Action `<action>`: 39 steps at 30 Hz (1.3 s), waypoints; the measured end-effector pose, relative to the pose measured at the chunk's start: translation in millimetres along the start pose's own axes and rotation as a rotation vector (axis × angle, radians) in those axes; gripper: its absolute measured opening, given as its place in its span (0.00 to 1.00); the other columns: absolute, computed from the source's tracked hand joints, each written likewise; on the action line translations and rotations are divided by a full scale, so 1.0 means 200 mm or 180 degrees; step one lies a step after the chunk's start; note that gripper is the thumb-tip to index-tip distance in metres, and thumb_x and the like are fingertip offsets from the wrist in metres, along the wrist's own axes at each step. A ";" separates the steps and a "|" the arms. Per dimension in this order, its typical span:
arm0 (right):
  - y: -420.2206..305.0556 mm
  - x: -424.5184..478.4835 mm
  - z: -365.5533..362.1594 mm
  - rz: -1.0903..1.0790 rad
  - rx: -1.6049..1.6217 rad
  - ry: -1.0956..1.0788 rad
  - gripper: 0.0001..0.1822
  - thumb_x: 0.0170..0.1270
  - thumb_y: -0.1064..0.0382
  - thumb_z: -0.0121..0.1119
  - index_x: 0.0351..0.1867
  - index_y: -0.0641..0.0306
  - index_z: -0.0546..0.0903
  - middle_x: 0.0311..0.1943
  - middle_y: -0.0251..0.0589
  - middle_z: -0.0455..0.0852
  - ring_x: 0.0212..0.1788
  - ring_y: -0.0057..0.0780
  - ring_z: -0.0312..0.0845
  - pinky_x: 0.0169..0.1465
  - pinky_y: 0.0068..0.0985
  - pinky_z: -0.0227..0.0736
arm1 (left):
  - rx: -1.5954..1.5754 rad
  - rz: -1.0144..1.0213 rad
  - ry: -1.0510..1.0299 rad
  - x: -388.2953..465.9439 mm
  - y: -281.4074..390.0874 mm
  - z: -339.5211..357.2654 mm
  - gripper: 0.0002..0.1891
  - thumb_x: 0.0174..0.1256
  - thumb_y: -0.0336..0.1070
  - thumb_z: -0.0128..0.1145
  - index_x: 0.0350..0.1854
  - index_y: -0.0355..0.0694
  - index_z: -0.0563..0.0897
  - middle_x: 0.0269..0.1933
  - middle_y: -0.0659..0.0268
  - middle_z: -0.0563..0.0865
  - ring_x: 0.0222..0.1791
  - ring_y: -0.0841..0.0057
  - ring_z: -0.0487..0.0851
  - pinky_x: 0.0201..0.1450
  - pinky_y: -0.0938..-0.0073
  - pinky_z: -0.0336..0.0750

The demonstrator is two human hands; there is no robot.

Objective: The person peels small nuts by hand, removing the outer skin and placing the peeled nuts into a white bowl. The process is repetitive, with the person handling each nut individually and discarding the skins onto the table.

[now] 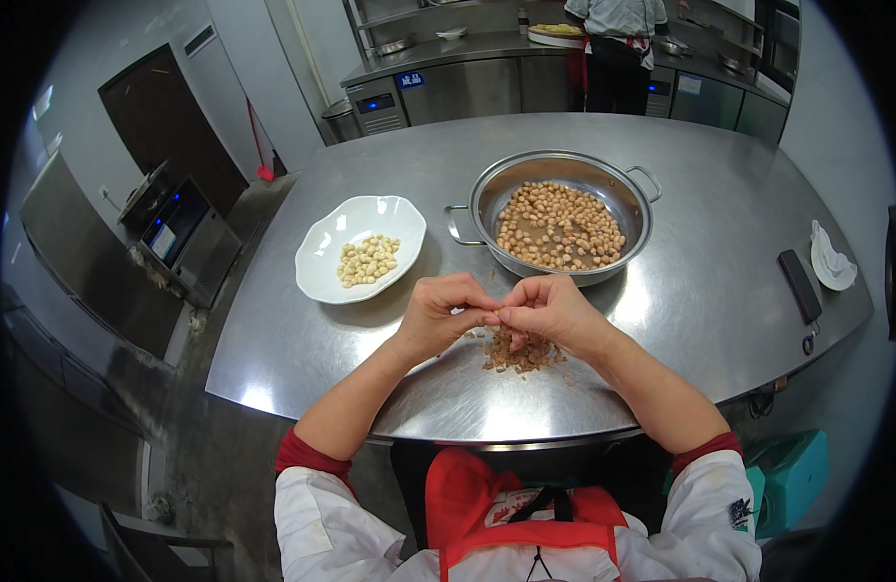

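My left hand (448, 313) and my right hand (553, 311) meet at the fingertips, pinching one small peanut (497, 313) between them. Below them a heap of brown peanut skins (524, 355) lies on the steel table (273, 349). Just beyond my right hand stands a two-handled steel pan (640, 244) with many skin-on peanuts (557, 225) in shallow liquid. A white scalloped dish (317, 251), left of the pan, holds pale peeled peanuts (368, 260).
At the table's right lie a long black object (799, 286) and a small white dish (832, 280) with a crumpled tissue. Behind the table a person (619, 44) stands at a steel counter (462, 80). Teal plastic stools (793, 473) stand low at the right.
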State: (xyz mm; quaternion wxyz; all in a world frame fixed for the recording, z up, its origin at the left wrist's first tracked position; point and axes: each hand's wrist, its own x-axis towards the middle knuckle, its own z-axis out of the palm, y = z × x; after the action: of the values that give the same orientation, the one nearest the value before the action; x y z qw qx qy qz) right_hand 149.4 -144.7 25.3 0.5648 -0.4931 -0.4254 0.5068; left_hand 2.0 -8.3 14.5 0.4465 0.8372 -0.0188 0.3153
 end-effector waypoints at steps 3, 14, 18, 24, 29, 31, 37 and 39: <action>0.02 0.01 -0.02 -0.0025 0.0259 -0.0100 0.06 0.60 0.67 0.62 0.32 0.69 0.79 0.27 0.38 0.83 0.24 0.18 0.79 0.31 0.15 0.76 | -0.0240 -0.0058 0.0012 0.00 0.00 0.01 0.06 0.50 0.24 0.67 0.32 0.35 0.85 0.30 0.65 0.83 0.29 0.82 0.81 0.32 0.83 0.75; 0.03 0.02 -0.03 -0.0233 0.0342 -0.0233 0.07 0.61 0.67 0.60 0.33 0.70 0.78 0.28 0.39 0.83 0.25 0.17 0.79 0.29 0.14 0.75 | -0.0989 -0.0377 0.0110 -0.01 0.01 0.02 0.04 0.55 0.21 0.63 0.32 0.33 0.84 0.32 0.64 0.81 0.33 0.79 0.82 0.37 0.80 0.80; 0.01 0.00 0.01 -0.0407 0.0243 0.0001 0.06 0.62 0.68 0.59 0.33 0.70 0.78 0.29 0.40 0.84 0.27 0.18 0.80 0.29 0.15 0.75 | -0.1318 -0.0557 0.0042 -0.01 -0.01 0.02 0.04 0.60 0.24 0.59 0.37 0.30 0.82 0.34 0.63 0.82 0.34 0.78 0.84 0.37 0.80 0.80; 0.00 -0.01 0.03 -0.0660 0.0161 0.0116 0.05 0.62 0.69 0.59 0.34 0.71 0.78 0.30 0.41 0.85 0.32 0.19 0.82 0.30 0.14 0.76 | -0.2155 -0.0876 0.0046 -0.02 -0.06 0.05 0.07 0.65 0.26 0.55 0.43 0.29 0.79 0.35 0.59 0.84 0.34 0.78 0.84 0.38 0.79 0.80; 0.03 0.00 0.02 -0.0764 -0.0024 0.0150 0.06 0.62 0.69 0.60 0.33 0.71 0.78 0.29 0.41 0.85 0.33 0.20 0.83 0.30 0.15 0.75 | -0.1797 -0.0736 0.0018 -0.02 -0.05 0.05 0.07 0.65 0.26 0.55 0.42 0.29 0.80 0.35 0.60 0.84 0.34 0.78 0.84 0.38 0.80 0.80; 0.02 0.00 0.02 -0.0699 -0.0009 0.0155 0.06 0.61 0.69 0.60 0.33 0.71 0.78 0.29 0.42 0.85 0.32 0.20 0.83 0.30 0.15 0.75 | -0.1774 -0.0692 0.0015 -0.02 -0.06 0.05 0.06 0.65 0.25 0.55 0.42 0.29 0.80 0.35 0.61 0.84 0.33 0.79 0.84 0.38 0.80 0.80; 0.01 0.00 0.01 -0.0620 0.0000 0.0100 0.06 0.61 0.69 0.60 0.33 0.71 0.78 0.29 0.42 0.85 0.32 0.19 0.82 0.31 0.15 0.76 | -0.1923 -0.0697 0.0015 -0.02 -0.06 0.05 0.06 0.65 0.25 0.55 0.41 0.29 0.80 0.35 0.61 0.84 0.33 0.79 0.84 0.39 0.80 0.80; 0.01 0.00 0.01 -0.0623 -0.0036 0.0125 0.06 0.61 0.69 0.60 0.33 0.71 0.78 0.29 0.42 0.85 0.31 0.19 0.82 0.31 0.15 0.76 | -0.1941 -0.0791 0.0051 -0.02 -0.05 0.06 0.05 0.64 0.25 0.56 0.40 0.30 0.80 0.35 0.60 0.83 0.33 0.77 0.84 0.38 0.79 0.80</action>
State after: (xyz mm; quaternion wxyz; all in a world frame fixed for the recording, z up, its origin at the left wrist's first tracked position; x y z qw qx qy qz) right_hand 146.8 -144.4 24.1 0.6170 -0.4622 -0.4632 0.4371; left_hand 7.3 -12.2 0.9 0.7118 0.6583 -0.0065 0.2448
